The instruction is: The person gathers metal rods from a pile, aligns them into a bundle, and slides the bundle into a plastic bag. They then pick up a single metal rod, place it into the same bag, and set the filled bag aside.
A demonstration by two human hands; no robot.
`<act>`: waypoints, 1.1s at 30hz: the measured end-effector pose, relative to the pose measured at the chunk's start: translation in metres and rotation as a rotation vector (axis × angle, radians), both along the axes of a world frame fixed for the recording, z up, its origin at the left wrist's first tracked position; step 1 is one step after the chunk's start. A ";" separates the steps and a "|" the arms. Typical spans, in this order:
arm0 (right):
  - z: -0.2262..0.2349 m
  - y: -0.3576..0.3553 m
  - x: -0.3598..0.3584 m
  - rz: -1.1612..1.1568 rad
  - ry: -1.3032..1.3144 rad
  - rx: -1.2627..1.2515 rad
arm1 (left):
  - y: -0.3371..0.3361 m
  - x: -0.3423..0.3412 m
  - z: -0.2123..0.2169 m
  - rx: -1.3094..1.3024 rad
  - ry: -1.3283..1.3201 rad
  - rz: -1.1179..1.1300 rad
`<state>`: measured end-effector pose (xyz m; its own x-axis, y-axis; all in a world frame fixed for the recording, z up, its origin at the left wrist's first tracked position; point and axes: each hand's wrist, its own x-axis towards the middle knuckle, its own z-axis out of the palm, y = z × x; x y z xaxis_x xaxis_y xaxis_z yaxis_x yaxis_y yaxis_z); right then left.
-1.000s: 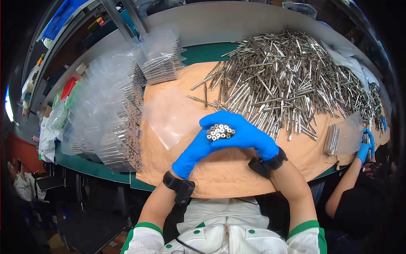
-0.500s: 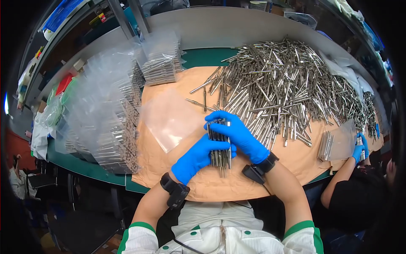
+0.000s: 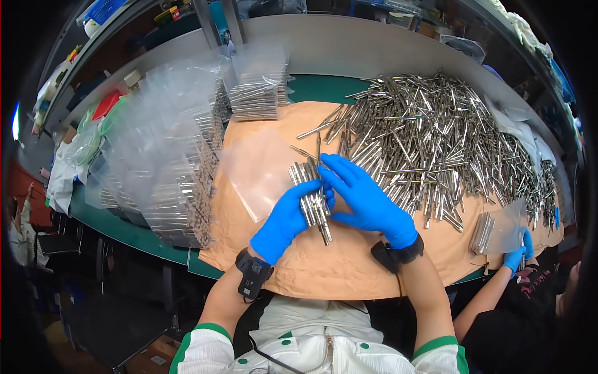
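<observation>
In front of me, over the brown paper (image 3: 361, 274), a bundle of metal drill bits (image 3: 313, 209) leans with its lower end to the right. My left hand (image 3: 280, 221), in a blue glove, is closed around its left side. On its right, my gloved right hand (image 3: 370, 202) is open, fingers stretched and thumb apart, with the fingertips beside the bundle's upper part; whether they touch it I cannot tell. Left of the bundle a clear plastic bag (image 3: 252, 174) lies flat. A large heap of loose drill bits (image 3: 430, 137) covers the right back of the table.
Stacks of bagged drill bits (image 3: 174, 193) stand on the left, with another bagged stack (image 3: 255, 93) at the back. A co-worker's gloved hand (image 3: 516, 257) is at far right, near a bagged bundle (image 3: 483, 234). A grey panel (image 3: 330, 43) borders the table's back.
The bundle has tilted from nearly upright, its upper end now left. My right hand has loosened from its top and moved right, fingers stretched. The whole view has shifted slightly.
</observation>
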<state>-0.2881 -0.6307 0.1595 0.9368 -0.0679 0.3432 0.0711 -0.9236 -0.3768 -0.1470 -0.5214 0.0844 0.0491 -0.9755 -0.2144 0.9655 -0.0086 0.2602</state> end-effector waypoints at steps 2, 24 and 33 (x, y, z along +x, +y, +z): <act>0.000 0.006 0.002 -0.004 -0.023 -0.029 | 0.001 -0.003 0.002 -0.032 0.037 -0.014; 0.001 0.030 -0.020 0.465 -0.146 -0.355 | 0.040 -0.055 0.017 -0.176 -0.658 -0.207; 0.004 0.058 -0.027 0.405 -0.287 -0.237 | 0.062 -0.045 0.013 -0.270 -1.190 -0.129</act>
<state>-0.3153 -0.5728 0.1636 0.7386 0.3887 0.5508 0.5075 -0.8584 -0.0747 -0.1920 -0.4590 0.0971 -0.0239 -0.9938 0.1084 0.1208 0.1048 0.9871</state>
